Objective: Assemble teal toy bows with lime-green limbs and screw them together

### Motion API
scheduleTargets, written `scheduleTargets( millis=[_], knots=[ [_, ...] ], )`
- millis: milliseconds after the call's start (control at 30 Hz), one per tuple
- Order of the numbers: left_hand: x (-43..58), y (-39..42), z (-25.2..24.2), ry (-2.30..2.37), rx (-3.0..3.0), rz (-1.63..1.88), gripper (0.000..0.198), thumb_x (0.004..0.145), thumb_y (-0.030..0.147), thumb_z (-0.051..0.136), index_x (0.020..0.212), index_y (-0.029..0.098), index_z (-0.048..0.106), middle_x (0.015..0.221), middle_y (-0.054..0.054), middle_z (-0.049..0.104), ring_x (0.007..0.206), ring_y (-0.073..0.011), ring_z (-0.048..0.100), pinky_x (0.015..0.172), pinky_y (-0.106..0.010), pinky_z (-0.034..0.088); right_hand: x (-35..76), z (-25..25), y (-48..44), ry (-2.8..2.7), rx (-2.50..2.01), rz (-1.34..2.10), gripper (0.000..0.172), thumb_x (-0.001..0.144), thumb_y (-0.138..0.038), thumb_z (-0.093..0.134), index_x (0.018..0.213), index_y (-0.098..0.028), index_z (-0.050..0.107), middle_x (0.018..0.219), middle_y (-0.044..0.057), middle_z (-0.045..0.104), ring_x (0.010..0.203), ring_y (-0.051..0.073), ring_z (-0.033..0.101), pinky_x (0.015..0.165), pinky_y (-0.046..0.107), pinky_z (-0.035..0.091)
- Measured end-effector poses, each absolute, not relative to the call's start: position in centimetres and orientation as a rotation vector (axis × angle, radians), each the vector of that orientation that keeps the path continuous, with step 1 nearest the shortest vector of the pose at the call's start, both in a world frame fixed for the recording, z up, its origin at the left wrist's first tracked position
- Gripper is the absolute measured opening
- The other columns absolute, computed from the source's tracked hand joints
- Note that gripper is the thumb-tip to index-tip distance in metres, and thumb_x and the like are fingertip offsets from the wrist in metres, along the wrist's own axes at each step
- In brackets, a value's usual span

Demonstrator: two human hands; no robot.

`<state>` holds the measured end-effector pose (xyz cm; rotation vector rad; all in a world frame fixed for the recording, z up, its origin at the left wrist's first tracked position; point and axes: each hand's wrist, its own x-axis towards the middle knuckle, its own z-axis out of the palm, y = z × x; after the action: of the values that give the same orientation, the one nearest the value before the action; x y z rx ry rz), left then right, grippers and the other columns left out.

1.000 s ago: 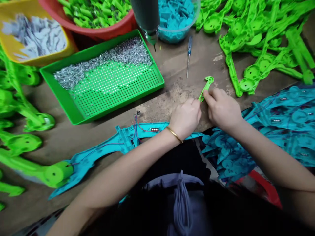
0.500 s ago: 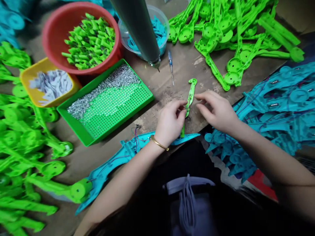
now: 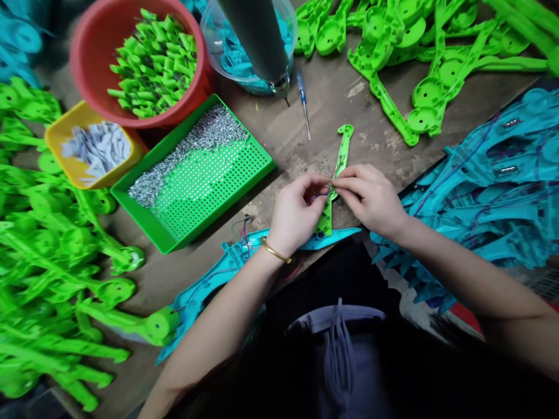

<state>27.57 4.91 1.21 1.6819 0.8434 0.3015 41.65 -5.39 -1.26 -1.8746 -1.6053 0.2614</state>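
My left hand (image 3: 297, 208), with a gold bangle at the wrist, is closed in a pinch on thin purple wires (image 3: 318, 196). My right hand (image 3: 370, 199) meets it fingertip to fingertip, pinching the wires over a narrow green plastic part (image 3: 343, 152). This part lies lengthwise away from me, its hooked end farthest off and its wider end near the blue plastic piece (image 3: 335, 238). The fingers partly cover its middle. The blue piece runs under my left forearm along the table edge, with wires on it.
A power screwdriver (image 3: 257, 41) hangs above the table, beside a small blue-handled screwdriver (image 3: 302, 93). Left stand a green screw tray (image 3: 196, 224), a red bowl (image 3: 81, 64) and a yellow bin (image 3: 59, 152). Green parts (image 3: 425, 93) and blue parts (image 3: 493, 192) are piled around.
My right hand has moved left, and its fingers have closed at the left fingertips over the green part. Purple wires now show at my left hand. The view has shifted slightly.
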Motion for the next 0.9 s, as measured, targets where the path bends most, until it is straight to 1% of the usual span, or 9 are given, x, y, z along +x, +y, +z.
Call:
scheduleTargets(
  millis=[133,233,300,400,533,700,800,900],
  knots=[
    [27.28,4.66,1.25,0.840,1.926,0.271,0.026,0.076,0.007,0.055,0.096,0.016,0.069,0.095,-0.003,0.072,0.083,-0.0148,0.065,0.081,-0.029,0.053,41.58,-1.43,-5.57,-1.607,-1.840,0.236,0.023,0.090,-0.021,0.054,0.103,-0.018,0.073,0.098,0.009,0.065,0.097,0.023,0.059,0.085,0.038,0.049],
    [27.23,4.69,1.39,0.836,2.077,0.240,0.029,0.077,0.005,0.053,0.097,0.017,0.069,0.098,-0.003,0.072,0.090,-0.0164,0.065,0.087,-0.032,0.051,41.60,-1.59,-5.68,-1.586,-1.818,0.261,0.024,0.090,-0.020,0.054,0.104,-0.017,0.073,0.098,0.010,0.065,0.096,0.023,0.059,0.085,0.039,0.050],
    [27.24,4.74,1.40,0.844,2.154,0.239,0.025,0.080,0.007,0.054,0.096,0.018,0.070,0.097,-0.003,0.072,0.093,-0.0172,0.064,0.090,-0.032,0.050,41.63,-1.71,-5.74,-1.561,-1.816,0.293,0.023,0.089,-0.020,0.055,0.103,-0.016,0.073,0.098,0.010,0.066,0.096,0.024,0.060,0.085,0.039,0.050],
    [27.27,4.77,1.28,0.866,2.249,0.241,0.017,0.085,0.014,0.056,0.093,0.017,0.072,0.092,-0.004,0.071,0.090,-0.0187,0.064,0.086,-0.032,0.050,41.68,-1.80,-5.79,-1.499,-1.820,0.378,0.022,0.087,-0.020,0.057,0.102,-0.016,0.073,0.102,0.010,0.066,0.100,0.025,0.061,0.088,0.042,0.049],
    [27.21,4.79,1.15,0.784,2.308,0.246,0.016,0.087,0.018,0.057,0.092,0.018,0.072,0.087,-0.005,0.068,0.085,-0.0180,0.062,0.082,-0.031,0.049,41.80,-1.63,-5.75,-1.442,-1.809,0.462,0.021,0.086,-0.021,0.057,0.101,-0.018,0.072,0.104,0.010,0.066,0.102,0.024,0.062,0.089,0.042,0.049],
    [27.07,4.79,1.14,0.699,2.380,0.222,0.016,0.088,0.019,0.056,0.094,0.019,0.072,0.085,-0.004,0.063,0.084,-0.0180,0.060,0.078,-0.030,0.048,42.08,-1.39,-5.40,-1.492,-1.866,0.420,0.030,0.088,-0.021,0.051,0.114,-0.018,0.067,0.105,0.010,0.064,0.098,0.023,0.061,0.087,0.038,0.051],
    [27.01,4.74,1.17,0.678,2.421,0.211,0.017,0.088,0.019,0.056,0.095,0.018,0.072,0.085,-0.005,0.062,0.084,-0.0183,0.059,0.077,-0.030,0.047,42.30,-1.40,-5.21,-1.548,-1.891,0.394,0.028,0.089,-0.022,0.050,0.110,-0.019,0.069,0.104,0.010,0.063,0.100,0.023,0.060,0.090,0.038,0.050],
    [26.97,4.65,1.16,0.668,2.431,0.216,0.017,0.089,0.019,0.056,0.095,0.018,0.071,0.086,-0.004,0.062,0.084,-0.0181,0.059,0.077,-0.029,0.047,42.47,-1.51,-5.20,-1.549,-1.885,0.382,0.025,0.090,-0.024,0.052,0.105,-0.021,0.071,0.103,0.008,0.064,0.099,0.022,0.061,0.090,0.036,0.050]
  ],
)
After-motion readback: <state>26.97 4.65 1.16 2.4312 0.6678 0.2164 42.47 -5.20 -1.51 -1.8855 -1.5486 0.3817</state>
